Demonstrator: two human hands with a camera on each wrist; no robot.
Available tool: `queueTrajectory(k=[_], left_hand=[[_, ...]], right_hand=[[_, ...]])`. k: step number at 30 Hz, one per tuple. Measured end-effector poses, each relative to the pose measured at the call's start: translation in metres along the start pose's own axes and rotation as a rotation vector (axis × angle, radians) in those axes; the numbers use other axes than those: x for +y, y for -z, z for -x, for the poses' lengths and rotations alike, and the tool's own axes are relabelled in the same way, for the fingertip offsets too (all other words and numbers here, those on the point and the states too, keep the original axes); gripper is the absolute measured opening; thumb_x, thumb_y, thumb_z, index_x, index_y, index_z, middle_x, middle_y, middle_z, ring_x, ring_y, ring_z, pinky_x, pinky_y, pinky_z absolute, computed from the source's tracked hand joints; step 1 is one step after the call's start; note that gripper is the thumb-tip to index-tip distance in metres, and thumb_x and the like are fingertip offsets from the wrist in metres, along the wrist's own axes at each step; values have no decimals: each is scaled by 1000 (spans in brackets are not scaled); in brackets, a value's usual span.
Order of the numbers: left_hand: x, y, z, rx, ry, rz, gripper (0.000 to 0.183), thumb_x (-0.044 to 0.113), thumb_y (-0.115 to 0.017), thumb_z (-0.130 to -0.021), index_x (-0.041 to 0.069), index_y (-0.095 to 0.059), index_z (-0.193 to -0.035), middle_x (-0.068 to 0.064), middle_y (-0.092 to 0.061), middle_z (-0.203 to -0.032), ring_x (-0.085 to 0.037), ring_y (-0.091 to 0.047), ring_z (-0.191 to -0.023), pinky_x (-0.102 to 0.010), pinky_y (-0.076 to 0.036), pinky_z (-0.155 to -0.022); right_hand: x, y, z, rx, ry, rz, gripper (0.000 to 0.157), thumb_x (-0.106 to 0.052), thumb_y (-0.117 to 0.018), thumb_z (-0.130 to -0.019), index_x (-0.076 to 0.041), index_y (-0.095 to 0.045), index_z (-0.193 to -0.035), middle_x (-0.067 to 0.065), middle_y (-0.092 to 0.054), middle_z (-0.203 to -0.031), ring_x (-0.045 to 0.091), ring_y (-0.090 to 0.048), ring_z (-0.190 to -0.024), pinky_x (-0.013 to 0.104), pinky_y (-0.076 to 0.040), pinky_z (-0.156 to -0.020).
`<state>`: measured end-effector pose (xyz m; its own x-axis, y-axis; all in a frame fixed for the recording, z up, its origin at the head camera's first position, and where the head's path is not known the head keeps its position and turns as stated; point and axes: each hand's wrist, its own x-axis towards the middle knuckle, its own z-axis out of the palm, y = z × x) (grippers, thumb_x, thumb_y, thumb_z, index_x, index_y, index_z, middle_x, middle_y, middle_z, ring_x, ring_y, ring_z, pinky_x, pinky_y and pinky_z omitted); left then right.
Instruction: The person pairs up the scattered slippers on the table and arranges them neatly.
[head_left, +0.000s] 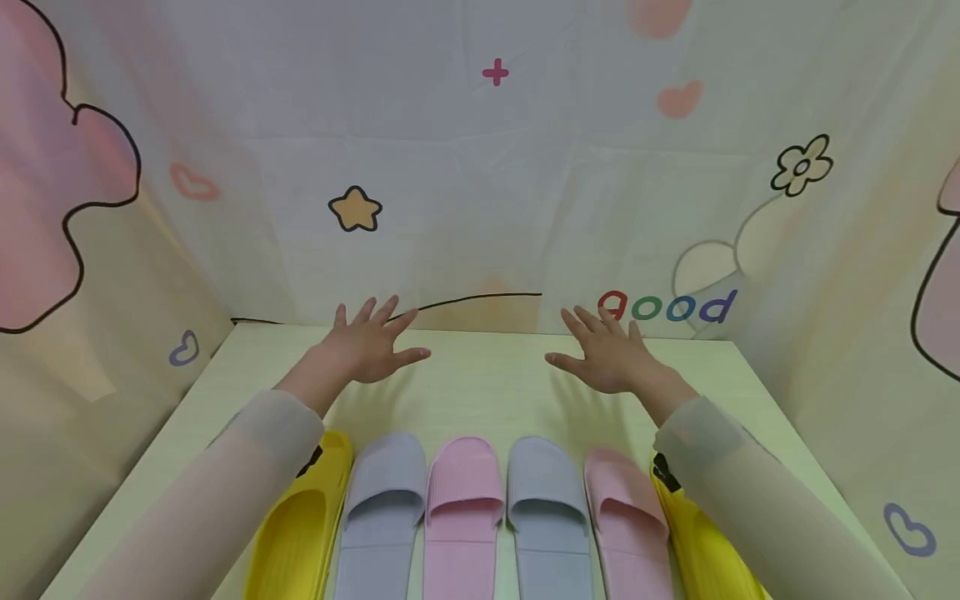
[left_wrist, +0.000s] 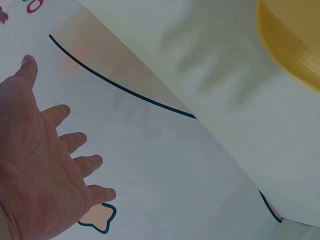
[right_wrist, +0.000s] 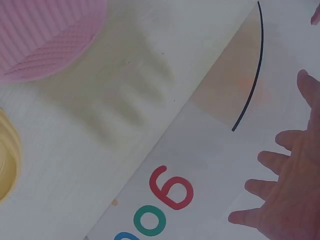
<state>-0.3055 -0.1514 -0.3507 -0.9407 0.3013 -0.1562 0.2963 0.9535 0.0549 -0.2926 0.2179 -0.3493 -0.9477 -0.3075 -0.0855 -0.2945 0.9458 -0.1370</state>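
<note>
My left hand [head_left: 367, 346] hovers over the back of the table with its fingers spread, holding nothing. Opposite it, my right hand [head_left: 607, 354] is held the same way, its shadow falling on the tabletop. Below both hands stands a row of slippers, toes pointing away from me. From the left come a yellow slipper [head_left: 300, 517], a grey slipper [head_left: 386, 483], a pink slipper [head_left: 465, 475], another grey slipper [head_left: 547, 483], another pink slipper [head_left: 626, 492] and another yellow slipper [head_left: 705, 533]. My sleeves cover parts of the yellow ones.
The pale tabletop [head_left: 480, 387] ends at a printed cloth [head_left: 450, 150] hanging behind it. More of this cloth, with cartoon shapes, closes in the left and right sides. The slippers' heel ends run out of the head view at the bottom.
</note>
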Motion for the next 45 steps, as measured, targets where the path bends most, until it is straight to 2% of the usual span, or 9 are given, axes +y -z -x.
queueTrajectory(k=[8,13,23,38,43,45], left_hand=[[4,-9,19,10,-61,-31,84,74,-36,-101,28,-15,-168,-9,-4,-176,-44,-4,-161,-76,0,-122],[8,-14,33,4,-96,-13,84,74,-38,-100,28,-17,-167,-9,-7,-176,-44,-6,-161,-75,-2,-123],[17,-18,66,-30,-135,28,83,71,-45,-100,27,-22,-167,-12,-21,-173,-45,-21,-158,-74,-11,-123],[20,-34,90,-83,-161,80,85,69,-53,-97,21,-32,-164,-14,-33,-169,-44,-33,-153,-72,-20,-122],[24,-39,95,-112,-162,119,85,66,-62,-94,20,-39,-161,-13,-41,-165,-40,-40,-151,-70,-22,-123],[26,-41,97,-133,-150,125,85,66,-66,-92,21,-41,-160,-11,-45,-163,-38,-44,-148,-67,-27,-122]], right_hand=[[-3,-6,13,3,40,5,88,-64,-49,-102,-17,-15,-168,15,-16,-174,50,-10,-158,80,-2,-119],[-8,-8,24,-16,68,-21,88,-64,-49,-101,-17,-16,-168,15,-16,-174,49,-10,-158,80,-2,-119],[-17,-17,43,-43,122,-34,89,-64,-53,-100,-17,-20,-167,14,-23,-172,48,-20,-157,79,-7,-120],[-27,-32,65,-105,186,-20,92,-69,-54,-97,-18,-22,-167,11,-27,-172,43,-27,-156,76,-15,-121],[-32,-37,71,-137,210,-53,92,-71,-54,-96,-17,-27,-165,11,-33,-169,41,-32,-155,74,-17,-122],[-34,-39,73,-160,208,-70,93,-71,-56,-95,-18,-28,-165,9,-34,-169,38,-33,-155,72,-16,-123]])
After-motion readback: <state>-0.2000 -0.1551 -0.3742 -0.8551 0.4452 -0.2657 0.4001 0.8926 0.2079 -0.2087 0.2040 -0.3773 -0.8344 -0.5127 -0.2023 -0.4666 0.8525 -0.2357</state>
